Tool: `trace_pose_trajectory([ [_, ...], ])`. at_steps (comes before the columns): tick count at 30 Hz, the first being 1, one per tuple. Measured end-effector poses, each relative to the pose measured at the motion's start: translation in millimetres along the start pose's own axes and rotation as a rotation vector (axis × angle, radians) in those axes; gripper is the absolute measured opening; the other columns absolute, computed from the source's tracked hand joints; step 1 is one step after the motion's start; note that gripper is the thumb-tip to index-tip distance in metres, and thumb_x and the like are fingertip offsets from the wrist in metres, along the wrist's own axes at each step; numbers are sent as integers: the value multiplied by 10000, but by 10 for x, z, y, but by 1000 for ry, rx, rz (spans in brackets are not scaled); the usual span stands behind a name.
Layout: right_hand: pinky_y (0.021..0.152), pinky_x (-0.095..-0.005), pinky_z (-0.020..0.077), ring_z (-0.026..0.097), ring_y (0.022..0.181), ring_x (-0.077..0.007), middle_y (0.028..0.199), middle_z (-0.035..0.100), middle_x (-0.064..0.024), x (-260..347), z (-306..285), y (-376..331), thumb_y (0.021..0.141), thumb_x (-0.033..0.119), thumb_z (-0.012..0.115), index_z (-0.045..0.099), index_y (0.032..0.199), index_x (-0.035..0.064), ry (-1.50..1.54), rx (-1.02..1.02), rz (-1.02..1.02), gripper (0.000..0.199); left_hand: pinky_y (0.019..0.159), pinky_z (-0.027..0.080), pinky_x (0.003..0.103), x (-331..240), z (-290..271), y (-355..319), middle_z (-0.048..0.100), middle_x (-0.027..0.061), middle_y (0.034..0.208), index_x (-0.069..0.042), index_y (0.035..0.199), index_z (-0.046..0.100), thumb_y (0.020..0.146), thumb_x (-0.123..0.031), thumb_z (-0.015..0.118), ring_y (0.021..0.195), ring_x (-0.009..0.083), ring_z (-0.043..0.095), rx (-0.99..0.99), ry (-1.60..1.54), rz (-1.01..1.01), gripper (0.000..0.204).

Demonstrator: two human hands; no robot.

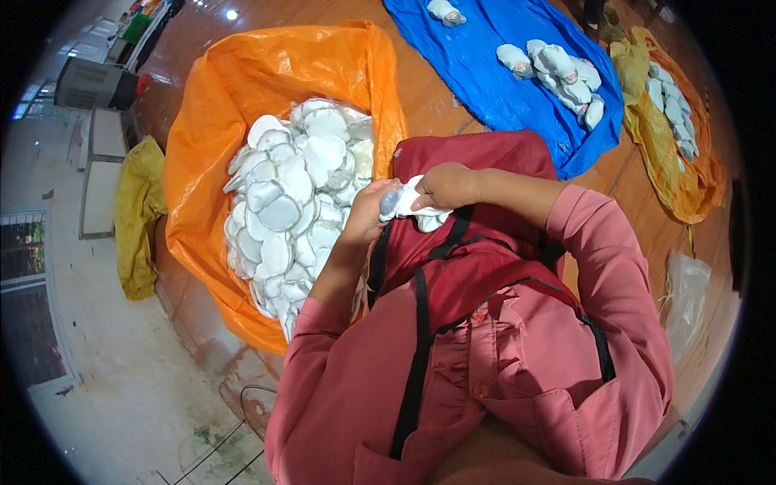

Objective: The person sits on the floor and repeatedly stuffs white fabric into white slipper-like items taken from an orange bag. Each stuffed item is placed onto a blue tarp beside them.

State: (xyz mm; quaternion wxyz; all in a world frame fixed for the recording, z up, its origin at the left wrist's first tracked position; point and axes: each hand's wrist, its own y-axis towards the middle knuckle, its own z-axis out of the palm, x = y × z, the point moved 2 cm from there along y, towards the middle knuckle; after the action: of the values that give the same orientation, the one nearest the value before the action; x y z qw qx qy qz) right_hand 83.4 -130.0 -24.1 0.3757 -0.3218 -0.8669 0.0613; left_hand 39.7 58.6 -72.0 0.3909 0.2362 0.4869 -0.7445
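Note:
A small soft white piece point(428, 217) with a grey end, its kind not clear, is held between my hands above the dark red cloth point(477, 158) on my lap. My left hand point(369, 212) pinches the grey end, fingers closed. From the other side, my right hand point(447, 186) grips the white part with thumb and bent fingers. Both hands hide much of it. Just left of my lap, an orange sack point(218, 97) gapes with its rim folded outward, filled with many flat, rounded white and pale grey pieces point(279, 206).
Beyond my lap spreads a blue sheet point(501, 97) bearing several white bundles point(558, 65). At far right lies a yellow and orange sack point(647, 153) with more pale pieces. A yellow sack point(139, 218) rests by the left wall; a clear plastic bag point(687, 299) is at right.

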Motion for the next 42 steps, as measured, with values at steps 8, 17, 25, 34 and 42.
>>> trace_pose_trajectory([
  [8, 661, -482, 470, 634, 736, -376, 758, 663, -162, -97, 80, 28, 943, 478, 515, 705, 805, 94, -43, -107, -58, 450, 306, 294, 209, 249, -225, 172, 624, 18, 686, -59, 980, 631, 968, -239, 551, 360, 80, 410, 73, -444, -202, 197],
  [17, 622, -486, 455, 614, 688, -371, 703, 628, -153, -275, 140, -195, 937, 433, 544, 623, 717, 93, -50, -113, -156, 413, 354, 349, 230, 441, -328, 289, 631, 37, 694, -48, 1004, 633, 954, -200, 519, 405, 100, 463, 193, -574, -376, 197],
  [25, 638, -473, 468, 634, 732, -353, 737, 645, -132, -275, 249, -217, 945, 461, 536, 624, 761, 95, 17, -104, -39, 419, 468, 437, 233, 92, -95, -31, 650, 2, 842, -51, 1148, 618, 1034, -316, 452, 593, 84, 570, 78, 49, -151, 334],
  [34, 678, -460, 477, 646, 783, -341, 798, 665, -145, -306, 116, -75, 958, 475, 509, 665, 853, 98, -35, -3, -34, 421, 875, 466, 289, -163, -14, -158, 654, 69, 1010, -43, 1270, 601, 955, -206, 598, 943, 189, 617, 82, 884, 339, 354],
  [42, 649, -425, 497, 657, 706, -321, 778, 672, -182, -396, 86, 108, 904, 578, 563, 708, 900, 32, 283, 26, 68, 565, 784, 495, 378, -228, 132, -78, 651, 164, 937, -100, 1098, 687, 926, -200, 589, 885, 327, 640, -76, 1362, 576, 221],
])
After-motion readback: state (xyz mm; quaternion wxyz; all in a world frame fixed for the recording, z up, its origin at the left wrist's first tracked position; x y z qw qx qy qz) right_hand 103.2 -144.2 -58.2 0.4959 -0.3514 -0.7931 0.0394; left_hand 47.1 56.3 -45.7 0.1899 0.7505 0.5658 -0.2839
